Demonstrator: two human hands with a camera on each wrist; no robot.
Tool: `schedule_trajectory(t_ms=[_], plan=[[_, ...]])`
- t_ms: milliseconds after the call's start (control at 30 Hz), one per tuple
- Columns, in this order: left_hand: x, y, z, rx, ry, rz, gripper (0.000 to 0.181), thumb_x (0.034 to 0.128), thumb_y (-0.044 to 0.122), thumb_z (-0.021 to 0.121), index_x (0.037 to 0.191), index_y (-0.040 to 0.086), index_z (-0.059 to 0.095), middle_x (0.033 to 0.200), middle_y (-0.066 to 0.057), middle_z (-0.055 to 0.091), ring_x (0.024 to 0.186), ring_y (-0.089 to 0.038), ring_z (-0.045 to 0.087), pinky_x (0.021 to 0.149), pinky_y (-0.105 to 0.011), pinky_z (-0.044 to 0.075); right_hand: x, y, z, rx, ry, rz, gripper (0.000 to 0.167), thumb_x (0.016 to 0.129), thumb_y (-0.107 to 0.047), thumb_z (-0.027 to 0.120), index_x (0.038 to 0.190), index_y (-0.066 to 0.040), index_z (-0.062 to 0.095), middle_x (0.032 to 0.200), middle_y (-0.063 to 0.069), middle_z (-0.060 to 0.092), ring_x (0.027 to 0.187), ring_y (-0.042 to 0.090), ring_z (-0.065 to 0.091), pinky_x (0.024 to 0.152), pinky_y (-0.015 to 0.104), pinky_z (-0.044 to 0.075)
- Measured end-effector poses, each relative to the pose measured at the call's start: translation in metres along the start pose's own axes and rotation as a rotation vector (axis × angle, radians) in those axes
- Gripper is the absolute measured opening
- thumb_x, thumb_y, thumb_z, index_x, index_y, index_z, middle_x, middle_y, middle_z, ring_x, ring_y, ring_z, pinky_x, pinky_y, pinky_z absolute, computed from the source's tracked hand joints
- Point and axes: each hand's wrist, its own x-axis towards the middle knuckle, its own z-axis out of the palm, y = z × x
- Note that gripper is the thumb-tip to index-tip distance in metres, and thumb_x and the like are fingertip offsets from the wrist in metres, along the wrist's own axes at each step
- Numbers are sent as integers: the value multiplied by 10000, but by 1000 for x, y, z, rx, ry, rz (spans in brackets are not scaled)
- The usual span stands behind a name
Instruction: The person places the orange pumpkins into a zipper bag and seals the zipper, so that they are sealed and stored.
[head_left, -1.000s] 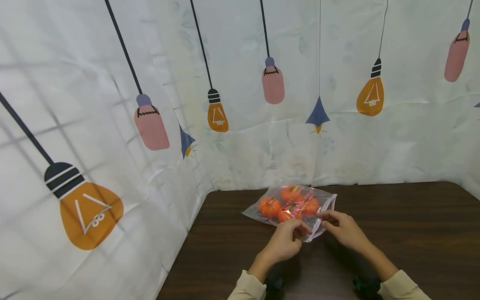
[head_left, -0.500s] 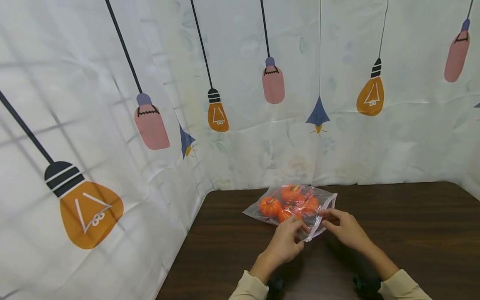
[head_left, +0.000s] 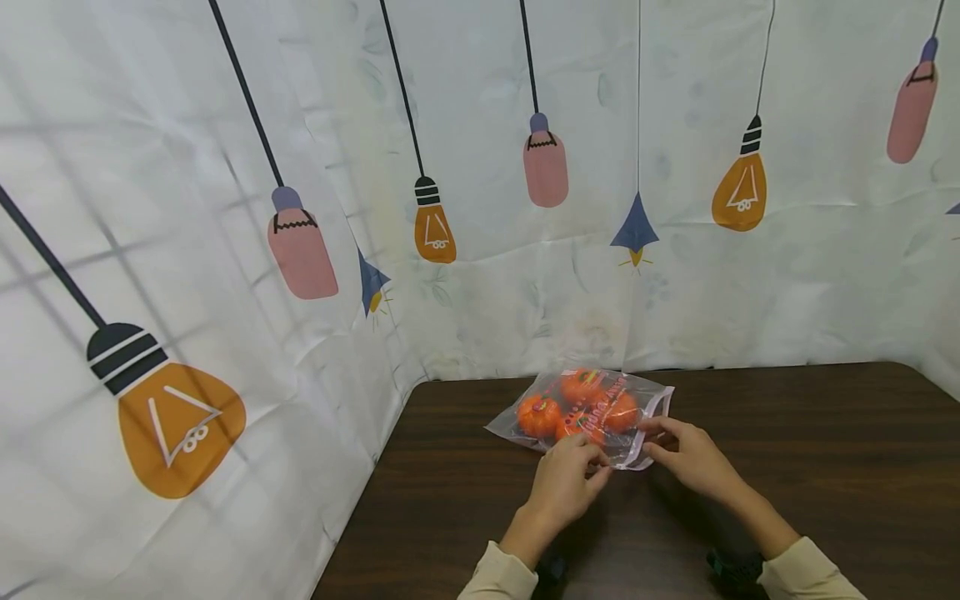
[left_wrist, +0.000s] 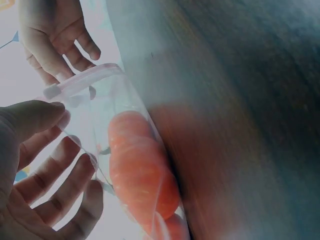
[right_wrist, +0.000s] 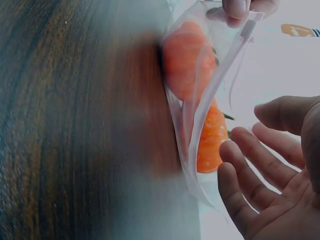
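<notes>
A clear zip bag (head_left: 654, 429) with pink print lies toward the table's back edge. Inside are several round, ribbed orange pumpkin-like pieces (head_left: 538, 415) with green stems. My left hand (head_left: 564, 487) pinches the near corner of the bag between thumb and fingers, beside a small slider (right_wrist: 248, 28) on the zip strip (right_wrist: 210, 92). At the bag's right edge is my right hand (head_left: 693, 458); its fingers (right_wrist: 260, 167) are loosely bent and spread close to the bag mouth in the right wrist view. Whether they touch the plastic, I cannot tell.
The dark wood-grain table (head_left: 825, 467) runs beneath the bag and both arms. White curtains (head_left: 480, 317) printed with hanging lamps stand behind and to the left. A small dark object (head_left: 731, 571) shows beside the right sleeve.
The bag's near corner has shifted slightly away from me, and my left hand has moved a little with it. My right hand has stayed almost still.
</notes>
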Motion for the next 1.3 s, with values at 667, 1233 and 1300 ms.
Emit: schedule_trajectory(t_ms=[667,1233,1300], plan=[[1,3,0,-58,-27,-35,53,904,307,777,900,256,792,829,156,700,726,61,519,655,-102,389,-5,-15,-2,149,-205,-291,96,950,-172,727,1025,-136,680,853,-26,644,707,33,583,605,251,514],[2,3,1,-72,-20,-14,73,920,310,756,869,258,758,774,162,662,674,67,463,621,-114,356,0,-6,5,82,-143,-471,131,946,-118,713,1020,-222,682,859,-97,639,696,-17,537,585,224,491],[2,3,1,-80,-7,-9,77,922,304,753,862,256,751,763,159,652,663,67,452,616,-111,349,0,-6,6,75,-135,-485,143,942,-109,715,1024,-221,681,866,-105,633,698,-25,527,587,217,486]])
